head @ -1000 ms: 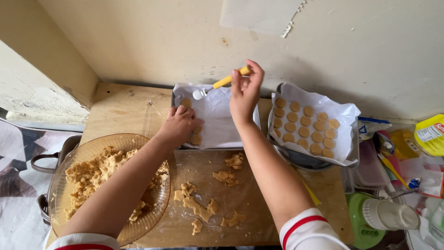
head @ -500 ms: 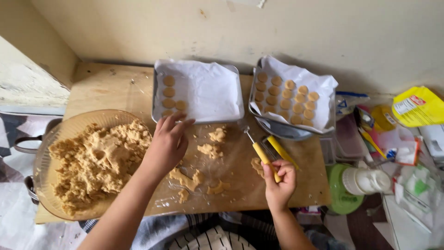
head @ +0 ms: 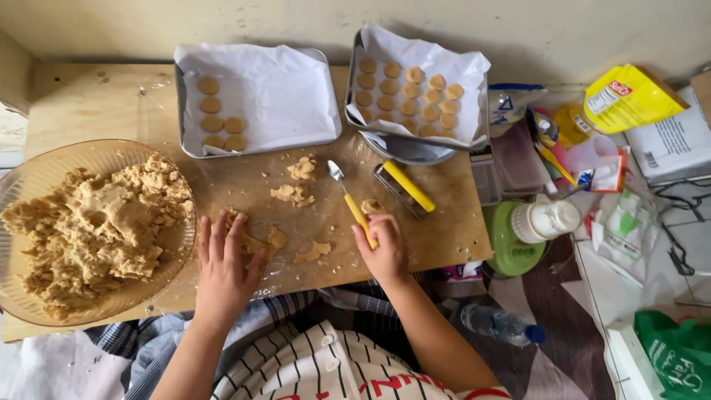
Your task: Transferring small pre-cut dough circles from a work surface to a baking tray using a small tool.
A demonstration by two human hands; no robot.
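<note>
The glass bowl (head: 174,255) of crumbly dough was cut off at left. The right hand (head: 383,248) gripped a yellow-handled spoon (head: 349,201), hiding the handle's end. The left hand (head: 222,263) lay open, flat on dough scraps (head: 275,238) on the wooden board (head: 452,222).
</note>
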